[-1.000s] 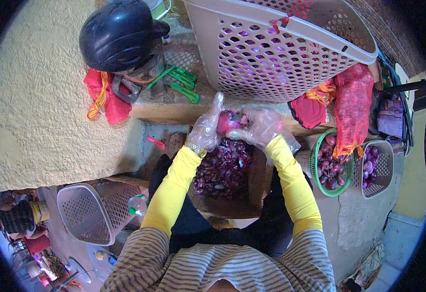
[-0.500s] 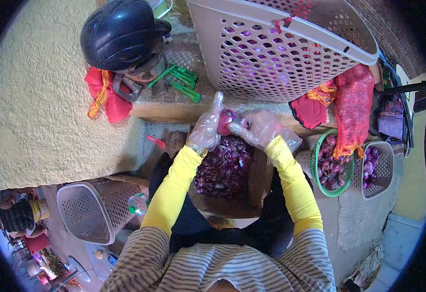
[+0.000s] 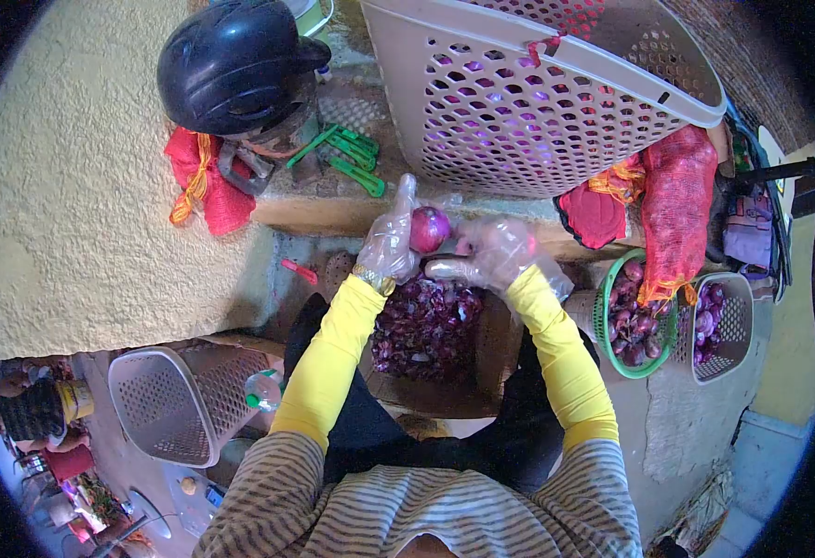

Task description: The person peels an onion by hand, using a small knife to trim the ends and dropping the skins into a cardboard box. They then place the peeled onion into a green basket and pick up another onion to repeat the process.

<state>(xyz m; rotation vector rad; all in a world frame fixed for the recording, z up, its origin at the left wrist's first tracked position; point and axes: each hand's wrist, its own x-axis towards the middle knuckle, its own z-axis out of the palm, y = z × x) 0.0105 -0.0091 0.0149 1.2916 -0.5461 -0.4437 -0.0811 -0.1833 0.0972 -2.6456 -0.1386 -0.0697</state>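
Observation:
A shiny red onion (image 3: 430, 230) sits in my left hand (image 3: 391, 244), which wears a clear plastic glove; its index finger points up beside the onion. My right hand (image 3: 496, 253), gloved the same way, is just right of the onion and apart from it. Its fingers are curled, with the thumb stretched toward the left hand. Pink shows through the glove, but what the fingers hold is hidden. Below both hands, a cardboard box (image 3: 426, 395) between my legs holds a heap of dark purple onion skins (image 3: 426, 325).
A large perforated basket (image 3: 407, 112) stands ahead on a ledge. To the right are a green basket of onions (image 3: 635, 321), a grey basket (image 3: 738, 339) with more onions and a red net sack (image 3: 677, 200). A black helmet (image 3: 231, 70) and green clips (image 3: 356, 158) lie ahead left. Another basket (image 3: 161, 409) stands left.
My right hand has drawn back slightly to the right, away from the onion. The onion now shows a smoother, shinier face, and my left hand has shifted a little left.

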